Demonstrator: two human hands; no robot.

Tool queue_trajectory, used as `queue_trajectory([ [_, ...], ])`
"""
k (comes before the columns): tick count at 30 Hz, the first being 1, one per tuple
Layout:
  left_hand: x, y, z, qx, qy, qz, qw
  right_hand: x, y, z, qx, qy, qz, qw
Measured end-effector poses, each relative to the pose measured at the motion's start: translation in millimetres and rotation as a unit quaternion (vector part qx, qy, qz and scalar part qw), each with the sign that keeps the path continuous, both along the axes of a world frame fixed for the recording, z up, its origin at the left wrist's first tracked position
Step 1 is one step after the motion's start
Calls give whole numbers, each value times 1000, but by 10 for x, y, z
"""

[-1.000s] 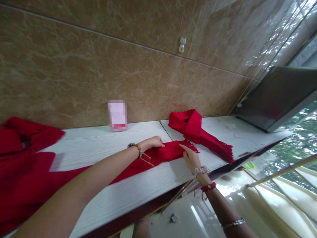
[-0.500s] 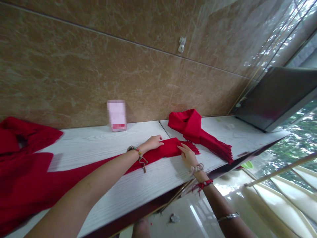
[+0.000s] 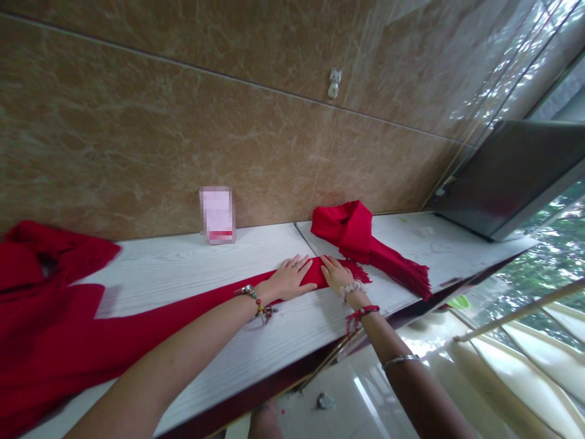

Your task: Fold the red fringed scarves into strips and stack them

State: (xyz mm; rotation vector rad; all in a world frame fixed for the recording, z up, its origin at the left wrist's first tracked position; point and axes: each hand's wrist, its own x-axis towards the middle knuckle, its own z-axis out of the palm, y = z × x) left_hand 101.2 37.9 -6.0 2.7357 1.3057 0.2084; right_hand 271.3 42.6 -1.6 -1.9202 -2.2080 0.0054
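Observation:
A long red scarf stretches across the white wood-grain counter, its fringed end at the right and its wider part spread at the far left. My left hand lies flat on the scarf with fingers spread. Close to its right, my right hand rests on the scarf near the fringe, fingers stretched out; neither hand grips it. Just beyond the fringed end lies a second red scarf, looped over itself with its tassels toward the front edge. More red fabric is heaped at the left.
A pixelated pale pink box stands against the brown tiled wall. A dark panel-like appliance occupies the counter's right end. A small white cat-shaped hook is on the wall. Below the counter's front edge is a shiny floor.
Both hands went from pinching or touching the scarf with fingertips to lying flat on it. They moved closer together, and the strip under them looks flatter.

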Motion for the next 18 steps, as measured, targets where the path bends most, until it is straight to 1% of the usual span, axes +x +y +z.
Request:
queue_trajectory([
  [3,-4,-12,21,-3,8,-1,1000,88,-21,-62,2,-23,-1,1000],
  [5,0,-24,39,-7,12,-4,1000,131,-13,-29,11,-44,6,999],
  [7,7,-41,51,-4,4,8,1000,113,22,49,24,-56,11,998],
  [8,9,-50,54,1,-7,26,1000,79,43,90,31,-57,13,998],
  [10,2,-66,53,26,-36,86,995,-25,72,143,42,-55,29,997],
  [12,-23,-72,43,39,-48,139,988,-138,67,135,38,-58,55,996],
  [13,-42,-69,37,36,-42,147,988,-184,52,111,29,-62,64,996],
  [16,-101,-49,13,5,-5,118,993,-253,-8,23,4,-75,67,995],
  [18,-129,-36,-1,1,2,108,994,-250,-31,-3,-6,-78,66,995],
])
